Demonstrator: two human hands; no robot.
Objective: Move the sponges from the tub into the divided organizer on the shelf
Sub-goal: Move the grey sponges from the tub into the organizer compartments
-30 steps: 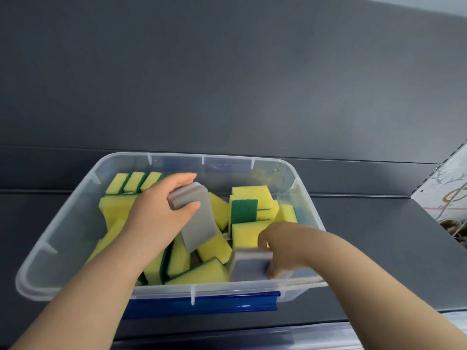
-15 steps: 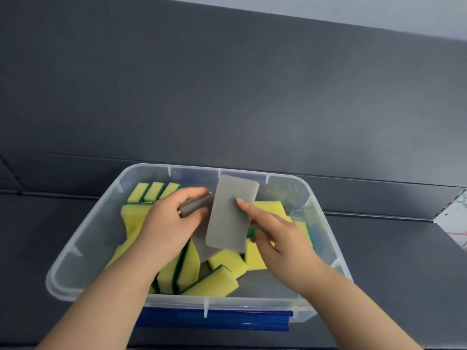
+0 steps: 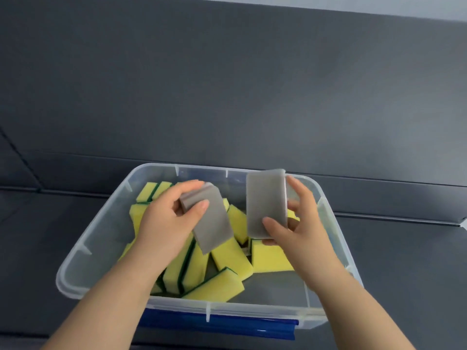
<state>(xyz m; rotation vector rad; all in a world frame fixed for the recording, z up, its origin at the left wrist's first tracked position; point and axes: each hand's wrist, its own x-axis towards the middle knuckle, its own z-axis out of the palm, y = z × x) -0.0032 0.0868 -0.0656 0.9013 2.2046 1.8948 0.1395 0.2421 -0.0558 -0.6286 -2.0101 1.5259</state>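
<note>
Left grip [image 3: 166,223]: clamped on a tilted grey sponge [image 3: 212,223], thumb across its top.
Right grip [image 3: 300,228]: pinched a second sponge [image 3: 265,203] upright, just beside the first.
Below both: yellow sponges [image 3: 228,256] lay loose in the tub [image 3: 75,263].
Advice: lift both clear of the rim; the organizer was out of sight.

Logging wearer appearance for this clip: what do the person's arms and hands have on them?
Nothing visible. The left hand and right hand are ungloved, with no rings and short, unpainted nails. Both forearms are bare to the frame's edge: no sleeves, watch or bands.
</note>
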